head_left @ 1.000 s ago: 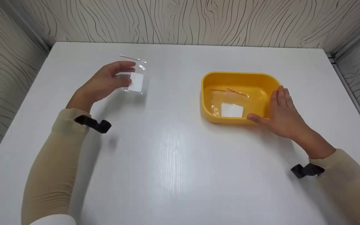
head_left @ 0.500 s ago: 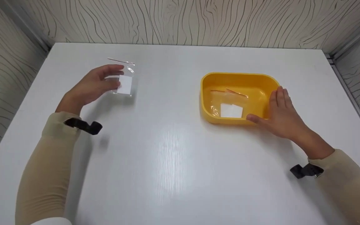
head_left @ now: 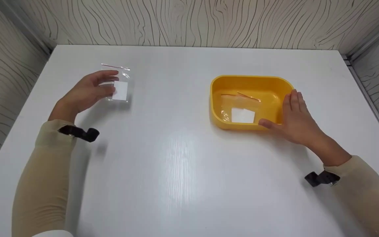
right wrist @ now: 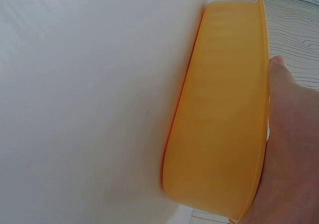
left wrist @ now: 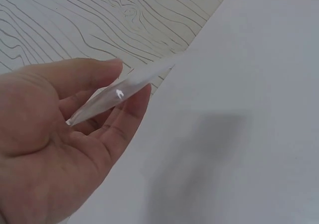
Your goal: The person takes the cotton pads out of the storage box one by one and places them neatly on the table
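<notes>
Clear bag (head_left: 122,78) | long axis pointing away, red strip (head_left: 110,66) farthest | left grip (head_left: 82,93) pinching it | right grip (head_left: 297,121) spread against yellow bin (head_left: 247,85)

In the left-wrist view, the bag (left wrist: 117,93) seems partly blurred.

**Broad lane between the two sets of fingers, the yellow box at its right border**

Right of the left fingers (head_left: 102,75), a wide stretch of bare tabletop (head_left: 169,144) gives a hand passage as far as the yellow box (head_left: 260,84). It continues nearer the person, in front of both. The clear bag (head_left: 120,91) juts past the left fingers' tips, raised above the tabletop. Beyond, the patterned wall (head_left: 176,19) bounds the far side, a strip of tabletop before it. The right fingers (head_left: 295,102) cover the box's right end; left of them, the interior is reachable from above, with flat bags (head_left: 242,115) on its floor and side walls all around.
</notes>
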A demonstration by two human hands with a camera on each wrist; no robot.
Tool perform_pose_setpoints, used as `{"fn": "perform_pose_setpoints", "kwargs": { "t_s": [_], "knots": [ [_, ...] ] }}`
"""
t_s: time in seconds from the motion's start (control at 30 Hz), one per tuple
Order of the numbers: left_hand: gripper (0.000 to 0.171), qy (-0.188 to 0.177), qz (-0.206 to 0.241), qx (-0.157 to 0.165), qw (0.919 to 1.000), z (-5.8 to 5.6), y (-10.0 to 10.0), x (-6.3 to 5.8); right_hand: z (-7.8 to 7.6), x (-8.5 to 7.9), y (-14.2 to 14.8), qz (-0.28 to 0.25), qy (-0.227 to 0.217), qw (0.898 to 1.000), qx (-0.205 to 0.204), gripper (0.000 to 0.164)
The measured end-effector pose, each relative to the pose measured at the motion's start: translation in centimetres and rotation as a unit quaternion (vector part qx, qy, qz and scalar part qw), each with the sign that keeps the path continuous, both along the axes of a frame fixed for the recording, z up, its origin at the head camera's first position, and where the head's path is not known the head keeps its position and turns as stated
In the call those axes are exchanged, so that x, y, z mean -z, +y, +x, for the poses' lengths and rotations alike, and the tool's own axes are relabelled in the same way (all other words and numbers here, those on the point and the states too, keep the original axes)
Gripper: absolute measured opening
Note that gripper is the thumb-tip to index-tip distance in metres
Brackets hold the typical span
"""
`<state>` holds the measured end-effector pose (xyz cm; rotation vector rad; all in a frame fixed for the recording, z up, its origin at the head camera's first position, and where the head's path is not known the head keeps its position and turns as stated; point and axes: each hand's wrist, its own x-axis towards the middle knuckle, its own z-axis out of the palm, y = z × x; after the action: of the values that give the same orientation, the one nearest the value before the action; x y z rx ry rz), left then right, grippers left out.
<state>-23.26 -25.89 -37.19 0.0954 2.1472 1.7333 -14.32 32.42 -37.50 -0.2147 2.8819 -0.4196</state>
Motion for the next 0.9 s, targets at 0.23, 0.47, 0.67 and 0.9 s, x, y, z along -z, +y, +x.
{"fn": "perform_pose_setpoints", "kwargs": {
  "t_s": [0.23, 0.47, 0.67, 0.9],
  "knots": [
    [0.062, -0.011, 0.003, -0.011, 0.9999, 0.2, -1.5, 0.1, -0.1, 0.0, 0.0, -0.003, 0.005, 1.000, 0.001, 0.126],
    [0.063, -0.031, -0.019, -0.009, 0.9993, 0.3, -2.7, 0.4, 0.0, 0.0, -0.1, -0.005, -0.004, 1.000, 0.005, 0.127],
    [0.063, -0.038, -0.046, -0.006, 0.9982, 0.6, -3.8, 0.6, 0.0, 0.0, -0.1, -0.005, -0.002, 1.000, 0.007, 0.127],
    [0.062, -0.053, -0.072, -0.011, 0.9960, 0.8, -4.9, 0.9, 0.0, 0.1, 0.0, -0.008, -0.001, 1.000, 0.006, 0.127]
  ]
}}
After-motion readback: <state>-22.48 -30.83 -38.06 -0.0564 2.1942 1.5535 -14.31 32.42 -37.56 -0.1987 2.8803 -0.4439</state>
